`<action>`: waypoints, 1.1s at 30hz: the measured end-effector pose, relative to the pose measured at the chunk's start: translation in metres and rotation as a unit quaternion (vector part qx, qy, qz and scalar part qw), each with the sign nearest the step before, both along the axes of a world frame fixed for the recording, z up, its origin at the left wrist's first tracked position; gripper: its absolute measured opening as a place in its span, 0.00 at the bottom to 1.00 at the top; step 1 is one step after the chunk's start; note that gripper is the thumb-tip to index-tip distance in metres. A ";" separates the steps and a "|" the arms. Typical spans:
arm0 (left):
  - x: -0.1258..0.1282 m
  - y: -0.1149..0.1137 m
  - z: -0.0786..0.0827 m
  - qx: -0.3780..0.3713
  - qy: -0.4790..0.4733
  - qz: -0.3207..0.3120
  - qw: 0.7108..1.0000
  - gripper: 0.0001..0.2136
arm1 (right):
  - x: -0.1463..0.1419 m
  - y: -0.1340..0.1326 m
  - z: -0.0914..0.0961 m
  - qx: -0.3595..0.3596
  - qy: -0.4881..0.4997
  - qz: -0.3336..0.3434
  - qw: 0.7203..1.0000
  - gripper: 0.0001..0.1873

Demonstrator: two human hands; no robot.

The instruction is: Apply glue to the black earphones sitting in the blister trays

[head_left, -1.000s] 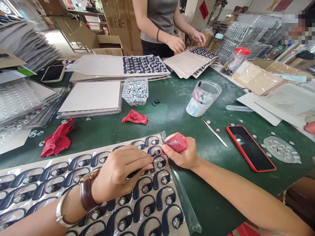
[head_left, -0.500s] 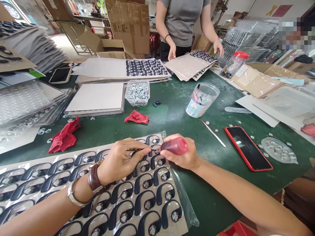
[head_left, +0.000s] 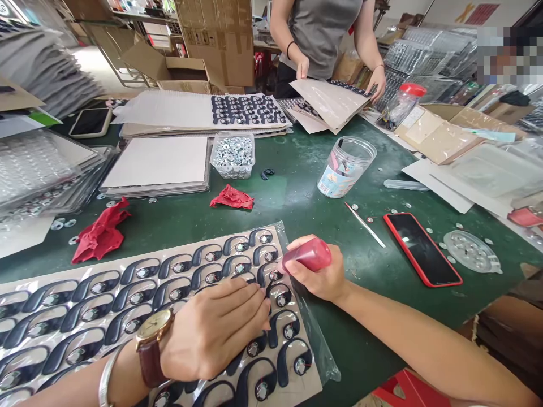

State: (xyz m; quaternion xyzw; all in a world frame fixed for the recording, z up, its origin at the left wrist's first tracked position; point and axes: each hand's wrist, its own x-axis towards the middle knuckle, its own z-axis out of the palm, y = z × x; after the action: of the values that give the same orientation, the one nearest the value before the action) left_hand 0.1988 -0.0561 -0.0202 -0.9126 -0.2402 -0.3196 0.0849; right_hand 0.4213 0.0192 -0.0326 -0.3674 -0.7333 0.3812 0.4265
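A plastic-covered sheet of black ear-hook parts with small round metal pieces lies in front of me on the green table. My left hand, with a brown watch at the wrist, rests on the sheet's right part, fingers curled and pressed down on a hook; what they pinch is hidden. My right hand is closed round a small red squeeze bottle, its tip pointing left at the hooks by the sheet's right edge.
Beyond the sheet lie red cloths, a tub of metal washers, a clear jar, a thin metal tool and a red phone. Across the table a person in grey lifts a cardboard sheet. Tray stacks stand left.
My left hand has dropped from holding a thin tool near the bottle's tip to pressing on the sheet. The red bottle has shifted slightly down. The person opposite has raised a cardboard sheet.
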 end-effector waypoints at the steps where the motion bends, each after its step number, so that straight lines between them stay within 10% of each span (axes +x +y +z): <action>1: 0.001 0.000 0.000 0.004 0.011 0.000 1.000 0.10 | 0.000 0.000 0.001 0.006 -0.005 0.001 1.000 0.10; 33: -0.001 -0.003 0.003 -0.033 0.030 -0.002 0.999 0.12 | -0.001 0.003 0.012 0.164 -0.037 -0.030 0.985 0.08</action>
State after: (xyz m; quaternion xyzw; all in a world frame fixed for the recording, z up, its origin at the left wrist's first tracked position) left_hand 0.1981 -0.0590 -0.0176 -0.9246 -0.2460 -0.2843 0.0607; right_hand 0.4200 0.0220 -0.0204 -0.3281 -0.7896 0.2292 0.4651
